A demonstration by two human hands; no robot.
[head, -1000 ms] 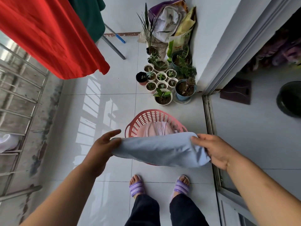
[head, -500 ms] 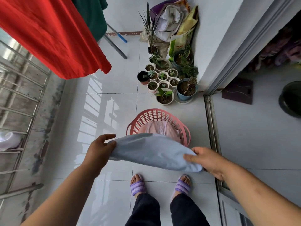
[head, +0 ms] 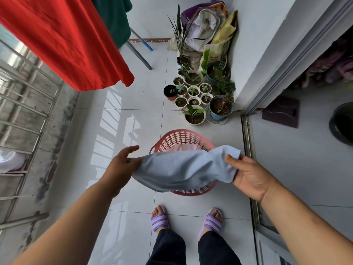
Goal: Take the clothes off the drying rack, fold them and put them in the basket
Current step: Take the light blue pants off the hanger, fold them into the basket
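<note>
Left hand (head: 122, 167): pinches the left end of the light-blue garment (head: 183, 169), one digit stretched out above the cloth.
Right hand (head: 250, 176): thumb on top and fingers beneath, gripping the right end.
Garment position: slung between both hands, over the pink laundry basket (head: 181, 133), hiding part of its near rim.
Basket contents: pink cloth (head: 183, 148).
Hanging, upper left: red cloth (head: 66, 41), green garment (head: 114, 16).
</note>
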